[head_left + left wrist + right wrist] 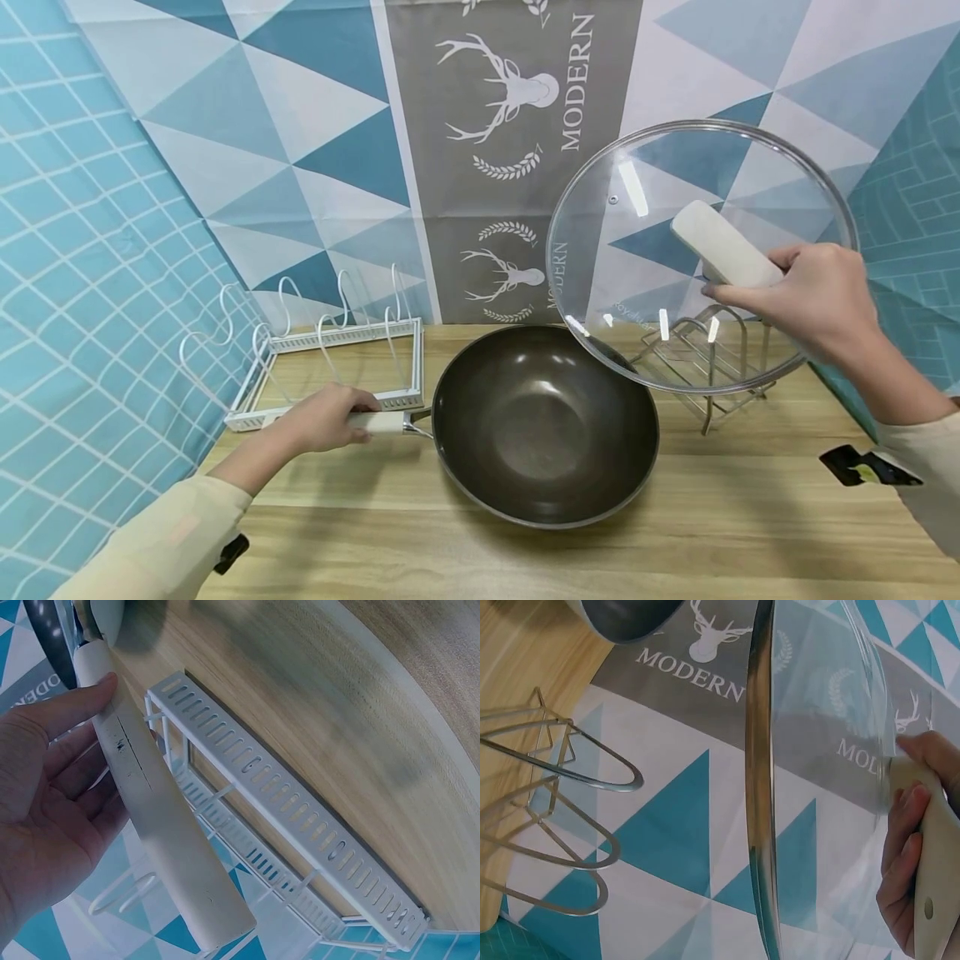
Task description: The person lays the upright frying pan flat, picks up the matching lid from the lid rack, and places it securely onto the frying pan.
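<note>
A dark wok [543, 433] sits on the wooden table, its cream handle [382, 422] pointing left. My left hand [333, 417] holds that handle; in the left wrist view the thumb lies over the handle [161, 802] and the fingers curl behind it. Raised at the right is a round glass lid [645, 250] with a metal rim, tilted and apart from the wok. My right hand [813, 292] grips its cream knob [723, 242]. The right wrist view shows the lid [761, 780] edge-on, with fingers around the knob [930, 855].
A white wire rack [258, 400] stands behind my left hand, close to the wok handle. Behind and below the lid is a metal wire rack [708, 408]. A patterned cloth [465, 275] hangs at the back, and blue tiled sheets [82, 275] line the sides.
</note>
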The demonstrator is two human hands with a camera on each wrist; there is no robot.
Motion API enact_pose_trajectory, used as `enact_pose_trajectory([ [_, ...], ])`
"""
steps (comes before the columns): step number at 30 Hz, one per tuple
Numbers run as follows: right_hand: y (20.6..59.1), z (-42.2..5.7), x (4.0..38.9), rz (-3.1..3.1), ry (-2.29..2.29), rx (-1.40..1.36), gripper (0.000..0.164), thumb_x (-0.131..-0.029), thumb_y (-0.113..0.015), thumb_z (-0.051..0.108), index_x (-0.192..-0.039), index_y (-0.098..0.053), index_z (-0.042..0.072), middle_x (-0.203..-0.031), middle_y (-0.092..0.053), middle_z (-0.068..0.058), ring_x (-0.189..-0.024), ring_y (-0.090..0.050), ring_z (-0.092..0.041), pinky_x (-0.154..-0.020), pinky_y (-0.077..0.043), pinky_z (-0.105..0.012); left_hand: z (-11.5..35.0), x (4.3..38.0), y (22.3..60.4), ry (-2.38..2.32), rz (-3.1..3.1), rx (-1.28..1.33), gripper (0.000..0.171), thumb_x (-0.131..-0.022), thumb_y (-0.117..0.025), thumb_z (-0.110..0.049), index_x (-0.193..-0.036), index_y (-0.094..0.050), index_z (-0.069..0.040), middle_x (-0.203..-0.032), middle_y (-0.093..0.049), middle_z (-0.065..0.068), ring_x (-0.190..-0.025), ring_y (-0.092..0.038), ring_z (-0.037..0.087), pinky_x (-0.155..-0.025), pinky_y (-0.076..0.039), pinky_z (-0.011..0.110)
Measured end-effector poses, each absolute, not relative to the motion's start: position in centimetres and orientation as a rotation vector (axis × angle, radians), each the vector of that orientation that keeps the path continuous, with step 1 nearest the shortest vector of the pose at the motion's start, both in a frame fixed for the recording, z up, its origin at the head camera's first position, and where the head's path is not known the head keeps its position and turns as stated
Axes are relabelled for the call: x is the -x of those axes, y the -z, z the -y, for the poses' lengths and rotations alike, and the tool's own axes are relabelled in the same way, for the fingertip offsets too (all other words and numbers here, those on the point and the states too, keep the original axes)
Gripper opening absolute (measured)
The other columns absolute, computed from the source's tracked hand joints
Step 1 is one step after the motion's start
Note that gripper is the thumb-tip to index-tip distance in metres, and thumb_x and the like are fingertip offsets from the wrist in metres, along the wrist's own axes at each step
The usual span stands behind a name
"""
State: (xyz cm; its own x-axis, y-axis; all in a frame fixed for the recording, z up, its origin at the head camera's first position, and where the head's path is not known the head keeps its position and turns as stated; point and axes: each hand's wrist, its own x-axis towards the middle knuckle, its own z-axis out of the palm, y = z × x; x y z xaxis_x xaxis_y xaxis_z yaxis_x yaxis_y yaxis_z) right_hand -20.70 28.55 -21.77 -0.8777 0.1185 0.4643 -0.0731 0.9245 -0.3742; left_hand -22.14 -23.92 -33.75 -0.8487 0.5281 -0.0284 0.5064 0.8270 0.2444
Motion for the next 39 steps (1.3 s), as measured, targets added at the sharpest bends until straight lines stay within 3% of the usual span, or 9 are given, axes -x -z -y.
enact_pose_trajectory([
  [3, 21.7, -28.5, 20.6, 2.614, -0.564, 0.053, 0.058, -0.062, -0.083, 0.056, -0.072, -0.068, 0.002, -0.05, -0.055, -0.004, -0.056, -0.043, -0.018, -0.043, -0.031, -0.03, 23.9, 22.1, 33.7, -0.354, -2.911, -0.827, 0.03, -0.074, -0.08, -0.013, -0.101, -0.071, -0.004, -0.09, -0.073, 0.004, -0.078, -0.064, 0.01, -0.068, -0.052, 0.029],
  [7, 21.7, -28.4, 20.5, 2.651, -0.577, 0.019, 0.056, -0.063, -0.083, 0.056, -0.069, -0.065, 0.003, -0.048, -0.051, -0.003, -0.051, -0.041, -0.016, -0.042, -0.031, -0.03, 23.9, 22.1, 33.6, -0.348, -2.909, -0.827, 0.03, -0.074, -0.08, -0.013, -0.102, -0.071, -0.004, -0.091, -0.073, 0.005, -0.078, -0.064, 0.01, -0.068, -0.052, 0.029],
  [14, 22.1, -28.3, 20.7, 2.694, -0.579, -0.029, 0.049, -0.07, -0.081, 0.04, -0.092, -0.07, -0.003, -0.063, -0.063, -0.01, -0.051, -0.047, -0.02, -0.04, -0.036, -0.033, 23.9, 22.2, 33.8, -0.335, -2.904, -0.844, 0.029, -0.074, -0.08, -0.013, -0.1, -0.071, -0.005, -0.089, -0.073, 0.003, -0.074, -0.059, 0.006, -0.064, -0.049, 0.027],
  [24, 23.0, -27.6, 21.5, 2.789, -0.596, -0.05, 0.055, -0.073, -0.077, 0.032, -0.108, -0.065, -0.008, -0.066, -0.065, -0.013, -0.049, -0.053, -0.02, -0.041, -0.042, -0.034, 23.8, 22.2, 33.9, -0.323, -2.904, -0.853, 0.029, -0.073, -0.08, -0.012, -0.1, -0.071, -0.005, -0.089, -0.073, 0.003, -0.074, -0.06, 0.007, -0.064, -0.049, 0.027],
  [39, 24.3, -26.9, 22.6, 2.646, -0.545, -0.202, 0.042, -0.069, -0.078, 0.026, -0.093, -0.07, -0.006, -0.065, -0.066, -0.018, -0.046, -0.047, -0.017, -0.038, -0.035, -0.029, 24.0, 22.2, 33.8, -0.326, -2.907, -0.843, 0.029, -0.073, -0.08, -0.012, -0.1, -0.072, -0.006, -0.089, -0.073, 0.003, -0.075, -0.061, 0.007, -0.065, -0.049, 0.027],
])
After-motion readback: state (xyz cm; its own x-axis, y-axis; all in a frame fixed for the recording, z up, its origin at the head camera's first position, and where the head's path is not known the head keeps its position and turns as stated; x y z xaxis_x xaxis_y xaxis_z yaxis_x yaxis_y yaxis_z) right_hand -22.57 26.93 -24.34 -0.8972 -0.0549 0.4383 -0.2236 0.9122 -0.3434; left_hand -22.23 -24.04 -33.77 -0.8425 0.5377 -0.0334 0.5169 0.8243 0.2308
